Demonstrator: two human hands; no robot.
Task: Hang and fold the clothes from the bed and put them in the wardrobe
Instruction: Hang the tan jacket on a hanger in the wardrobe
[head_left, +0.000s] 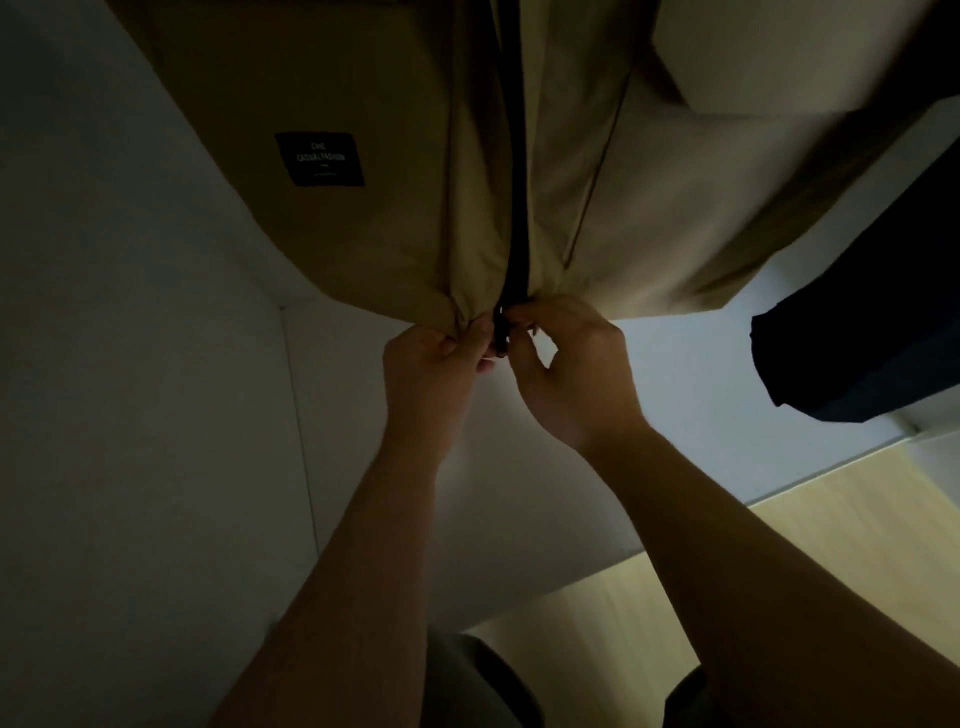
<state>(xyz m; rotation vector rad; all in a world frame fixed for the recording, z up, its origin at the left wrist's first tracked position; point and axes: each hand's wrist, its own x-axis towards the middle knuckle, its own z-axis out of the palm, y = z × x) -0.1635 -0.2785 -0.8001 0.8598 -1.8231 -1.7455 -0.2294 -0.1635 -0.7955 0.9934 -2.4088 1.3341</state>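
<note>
A beige jacket (395, 156) hangs in front of me inside the dim wardrobe, with a black label on its left panel and a dark zipper (514, 208) running down the middle. My left hand (441, 364) pinches the jacket's bottom hem just left of the zipper. My right hand (566, 364) pinches the zipper's lower end at the hem. Both hands meet at the jacket's bottom centre.
A dark navy garment (857, 353) hangs to the right of the jacket. White wardrobe walls (130, 364) stand to the left and behind. The white wardrobe floor (701, 415) ends at light wooden flooring (779, 545) at the lower right.
</note>
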